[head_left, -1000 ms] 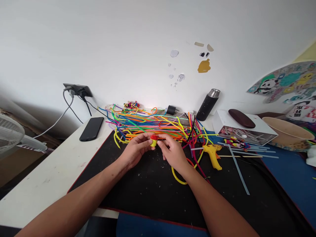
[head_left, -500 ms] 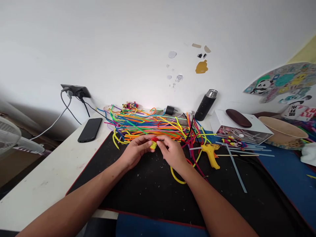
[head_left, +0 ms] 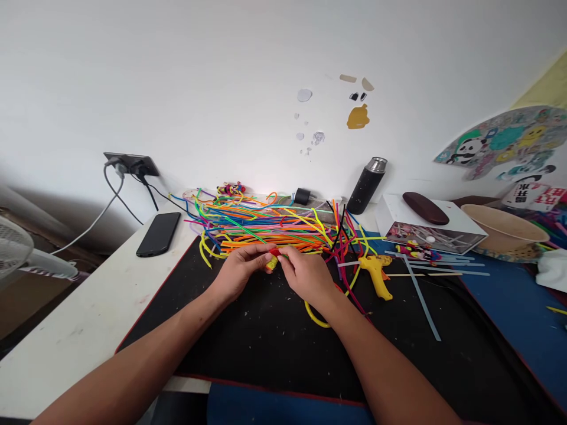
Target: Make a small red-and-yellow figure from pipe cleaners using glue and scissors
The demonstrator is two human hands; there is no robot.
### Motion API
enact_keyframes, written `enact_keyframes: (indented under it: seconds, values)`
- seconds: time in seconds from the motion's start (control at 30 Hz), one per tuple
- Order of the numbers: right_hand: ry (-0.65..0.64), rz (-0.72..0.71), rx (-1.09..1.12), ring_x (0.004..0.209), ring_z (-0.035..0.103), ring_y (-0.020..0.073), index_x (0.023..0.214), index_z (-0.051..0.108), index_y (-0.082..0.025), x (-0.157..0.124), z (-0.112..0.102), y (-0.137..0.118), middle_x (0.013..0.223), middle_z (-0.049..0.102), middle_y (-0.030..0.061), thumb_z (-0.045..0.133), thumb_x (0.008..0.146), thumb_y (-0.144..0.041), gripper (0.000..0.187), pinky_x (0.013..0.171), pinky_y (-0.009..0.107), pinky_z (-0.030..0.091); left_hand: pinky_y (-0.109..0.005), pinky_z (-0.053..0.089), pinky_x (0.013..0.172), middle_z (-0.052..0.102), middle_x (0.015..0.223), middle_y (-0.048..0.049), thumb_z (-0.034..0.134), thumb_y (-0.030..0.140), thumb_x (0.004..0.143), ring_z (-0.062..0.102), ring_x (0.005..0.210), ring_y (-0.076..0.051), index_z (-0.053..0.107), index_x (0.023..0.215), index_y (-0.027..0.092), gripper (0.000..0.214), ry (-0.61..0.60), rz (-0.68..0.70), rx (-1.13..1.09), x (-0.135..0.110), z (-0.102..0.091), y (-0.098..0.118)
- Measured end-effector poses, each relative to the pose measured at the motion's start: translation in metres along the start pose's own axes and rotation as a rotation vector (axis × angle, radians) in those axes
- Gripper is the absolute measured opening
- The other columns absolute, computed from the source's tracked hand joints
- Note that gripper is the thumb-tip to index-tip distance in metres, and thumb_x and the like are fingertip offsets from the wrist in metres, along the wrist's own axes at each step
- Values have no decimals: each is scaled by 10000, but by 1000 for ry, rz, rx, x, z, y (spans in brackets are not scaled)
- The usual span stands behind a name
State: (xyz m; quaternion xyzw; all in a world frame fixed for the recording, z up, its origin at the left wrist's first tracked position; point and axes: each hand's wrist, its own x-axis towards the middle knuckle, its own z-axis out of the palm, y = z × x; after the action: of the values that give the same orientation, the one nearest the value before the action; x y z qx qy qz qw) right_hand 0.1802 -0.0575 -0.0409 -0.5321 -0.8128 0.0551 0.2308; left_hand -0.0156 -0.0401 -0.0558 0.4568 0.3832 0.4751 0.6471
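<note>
Between my hands, over the black mat (head_left: 266, 342), is a small yellow-and-red piece (head_left: 271, 264) that looks made of fuzzy pipe cleaner. My left hand (head_left: 241, 268) is closed, pinching its yellow part between thumb and fingers. My right hand (head_left: 305, 276) is closed too, its fingertips pressed on the red part from the right. My fingers cover much of the piece. Just beyond my hands lies a wide heap of coloured pipe cleaners (head_left: 266, 221).
Right of my hands lie a yellow glue gun (head_left: 376, 274) and clear glue sticks (head_left: 423, 301). Behind them stand a black thermos (head_left: 367, 186), a white box (head_left: 436, 230) and a round basket (head_left: 505, 227). A phone (head_left: 158, 234) lies left, near a fan (head_left: 26, 248).
My right fingers have shifted slightly over the red part, and the piece has turned a little in my grip. The whole view has moved slightly.
</note>
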Motion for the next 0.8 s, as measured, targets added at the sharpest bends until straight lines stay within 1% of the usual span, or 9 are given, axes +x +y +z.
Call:
enact_keyframes:
  seconds: [0.17, 0.3, 0.47, 0.57, 0.7, 0.8]
  values:
    - [-1, -10, -35, 616, 701, 233, 1168, 713, -178, 0, 1, -1, 728, 767, 80, 458, 1078, -330, 310, 567, 299, 275, -313, 582, 715, 808, 965, -84, 948, 336, 710, 680, 689, -162, 857, 1013, 187, 349, 1, -15, -29, -1, 1, 1]
    - [22, -1, 42, 629, 701, 242, 1159, 720, -178, -1, 4, 1, 732, 758, 81, 485, 1068, -321, 289, 585, 299, 303, -319, 583, 722, 802, 945, -85, 943, 327, 719, 685, 721, -174, 853, 997, 171, 331, -3, -16, -57, -2, 3, 3]
    - [71, 73, 311, 614, 655, 192, 1141, 721, -226, 1, 7, 5, 705, 724, 16, 536, 1040, -331, 236, 597, 277, 353, -311, 588, 736, 777, 961, -72, 943, 322, 718, 683, 791, -178, 831, 1000, 164, 343, 1, 10, -75, -3, 8, 4]
    - [58, 134, 488, 560, 611, 169, 1150, 711, -224, 2, 9, 5, 651, 668, -16, 543, 1031, -364, 249, 576, 266, 387, -314, 599, 746, 751, 983, -55, 957, 317, 697, 683, 814, -177, 806, 978, 171, 351, 26, 27, -100, -3, 9, 4]
    - [-50, 223, 781, 444, 556, 133, 1220, 664, -219, 1, 13, 3, 592, 590, -67, 547, 1027, -447, 321, 517, 248, 433, -292, 586, 737, 715, 974, -15, 965, 301, 689, 677, 808, -157, 750, 951, 188, 358, 81, 98, -143, -3, 10, 6]
    - [-150, 241, 943, 415, 549, 116, 1236, 640, -210, 1, 15, 0, 594, 571, -83, 551, 1020, -510, 380, 474, 228, 437, -281, 565, 741, 705, 935, 0, 953, 290, 710, 668, 816, -155, 702, 961, 195, 368, 105, 146, -136, -3, 9, 6]
